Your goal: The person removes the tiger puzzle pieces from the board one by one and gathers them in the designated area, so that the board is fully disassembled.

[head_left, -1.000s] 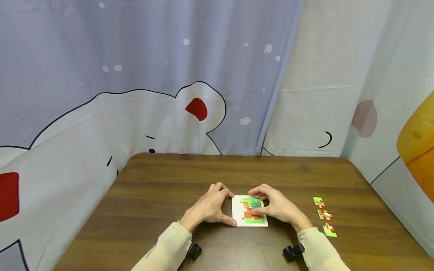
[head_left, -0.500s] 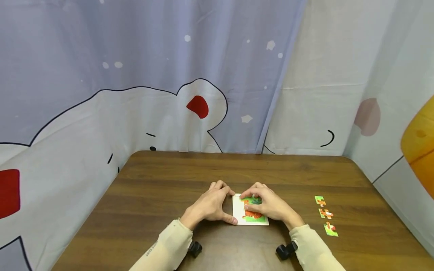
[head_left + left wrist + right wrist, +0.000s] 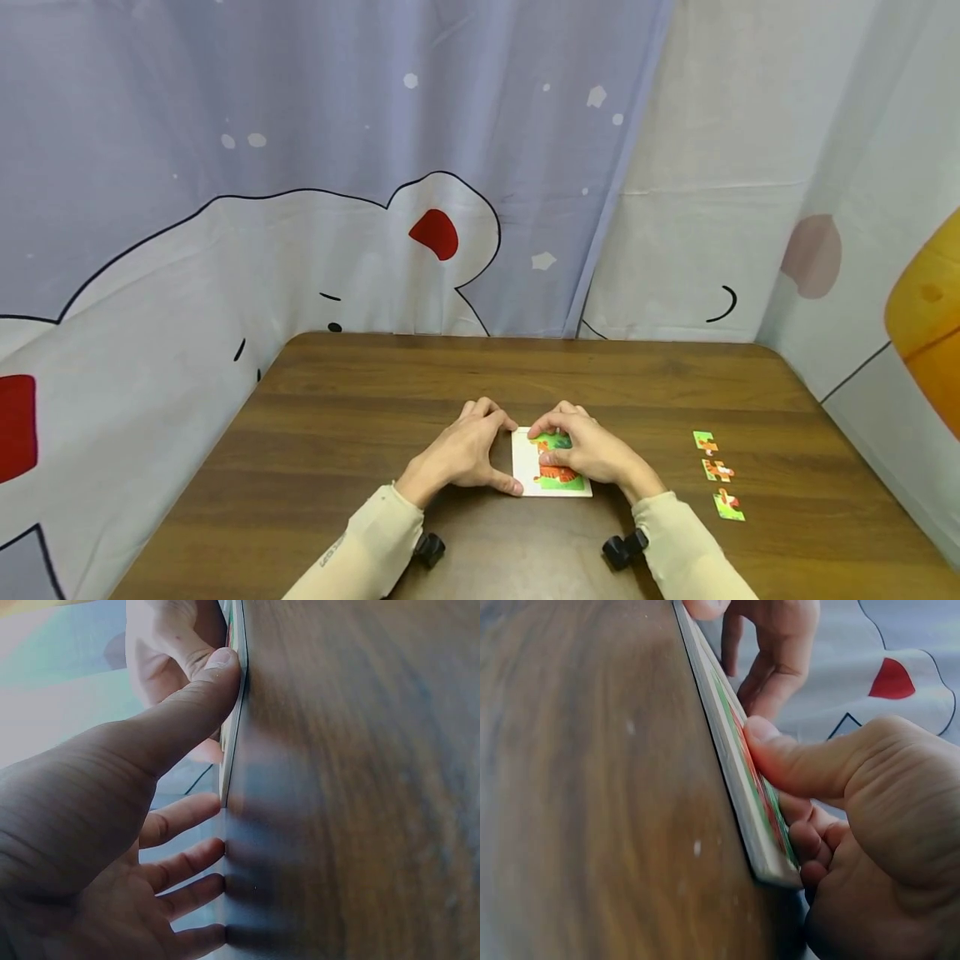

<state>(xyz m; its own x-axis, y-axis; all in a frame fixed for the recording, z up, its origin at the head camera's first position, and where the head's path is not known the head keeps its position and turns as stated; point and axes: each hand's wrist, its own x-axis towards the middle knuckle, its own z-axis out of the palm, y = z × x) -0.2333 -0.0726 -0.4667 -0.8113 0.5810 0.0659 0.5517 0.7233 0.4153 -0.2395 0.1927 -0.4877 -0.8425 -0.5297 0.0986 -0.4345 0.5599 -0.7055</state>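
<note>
A white square puzzle board lies on the wooden table, with joined jigsaw pieces showing an orange striped animal on green. A white strip shows along its left side. My left hand spans that side, thumb at the near corner, index finger at the far one. Its other fingers reach to the tabletop in the left wrist view. Over the picture is my right hand, bent index finger and thumb apart on it, hiding part of it. The right wrist view has the right thumb resting on the picture.
Three loose jigsaw pieces lie in a column to the right: a top piece, a middle piece and a lower piece. A printed curtain hangs behind the wooden table.
My right hand has moved left over the picture, its index finger and thumb now nearer the picture's left side. The left hand stays at the board's left corners.
</note>
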